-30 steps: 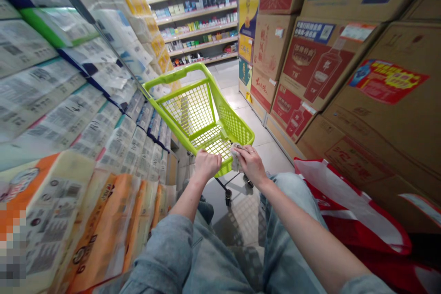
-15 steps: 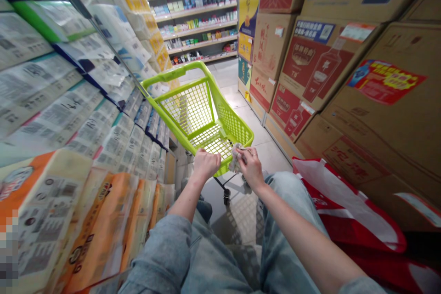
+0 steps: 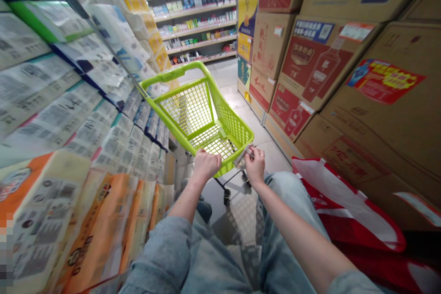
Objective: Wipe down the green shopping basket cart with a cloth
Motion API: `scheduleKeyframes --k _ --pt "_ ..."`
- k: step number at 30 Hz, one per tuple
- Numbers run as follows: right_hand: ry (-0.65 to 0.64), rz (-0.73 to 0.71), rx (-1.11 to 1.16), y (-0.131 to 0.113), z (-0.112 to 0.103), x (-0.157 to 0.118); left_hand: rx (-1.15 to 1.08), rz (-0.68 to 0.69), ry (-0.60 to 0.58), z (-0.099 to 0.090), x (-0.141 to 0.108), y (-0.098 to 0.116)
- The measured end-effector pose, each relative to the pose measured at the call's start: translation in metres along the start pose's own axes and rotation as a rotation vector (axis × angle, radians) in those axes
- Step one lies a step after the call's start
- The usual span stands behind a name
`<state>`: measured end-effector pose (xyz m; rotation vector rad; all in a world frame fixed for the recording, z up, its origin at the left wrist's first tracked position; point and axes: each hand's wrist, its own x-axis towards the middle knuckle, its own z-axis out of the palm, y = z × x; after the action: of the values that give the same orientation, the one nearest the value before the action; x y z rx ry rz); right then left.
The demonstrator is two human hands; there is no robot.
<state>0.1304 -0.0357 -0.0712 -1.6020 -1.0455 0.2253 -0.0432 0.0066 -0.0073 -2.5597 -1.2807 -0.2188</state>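
A green shopping cart [image 3: 213, 142] with a mesh basket stands in front of me, its basket holding nothing that I can make out. My left hand [image 3: 207, 165] is closed around the cart's near rim. At the rim's near right corner, my right hand [image 3: 254, 163] pinches a crumpled greyish cloth [image 3: 242, 158], which lies against the green edge. The fingers of my right hand partly hide the cloth.
Stacked cardboard boxes [image 3: 317, 62] line the right side, with a red and white bag [image 3: 344, 206] below them. Packs of tissue paper [image 3: 65, 105] and orange packs [image 3: 99, 225] fill the left. Shelves of small goods [image 3: 196, 9] stand at the back.
My right hand and the cloth have moved a little to the right along the rim, to its corner. My left hand and the cart have stayed in place.
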Motion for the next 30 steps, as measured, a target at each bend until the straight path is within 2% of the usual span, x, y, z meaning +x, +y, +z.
scheduleKeyframes --k 3,7,9,12,15,21,27,30 --pt "-0.058 -0.019 0.024 -0.009 0.007 -0.022 -0.004 0.009 -0.011 -0.003 0.001 0.000" --pt "-0.259 -0.149 0.065 -0.022 0.005 -0.048 -0.001 0.020 -0.006 -0.006 0.001 0.000" --pt "-0.320 -0.213 0.038 -0.025 0.002 -0.052 -0.004 0.038 -0.006 -0.006 -0.001 0.000" --pt "-0.347 -0.326 -0.045 -0.021 -0.005 -0.044 0.001 0.041 0.004 -0.004 -0.003 0.000" --pt "-0.332 -0.402 -0.131 -0.010 -0.013 -0.023 -0.001 0.024 0.015 -0.003 -0.003 0.000" --pt "-0.233 -0.296 -0.228 0.011 -0.026 0.018 0.001 0.023 0.006 -0.003 -0.001 0.000" --pt "-0.186 -0.191 -0.172 0.011 -0.022 0.025 0.005 0.007 -0.017 -0.004 0.002 0.002" --pt "-0.108 -0.132 -0.079 0.009 -0.024 0.024 0.004 -0.001 -0.008 -0.003 0.002 0.002"
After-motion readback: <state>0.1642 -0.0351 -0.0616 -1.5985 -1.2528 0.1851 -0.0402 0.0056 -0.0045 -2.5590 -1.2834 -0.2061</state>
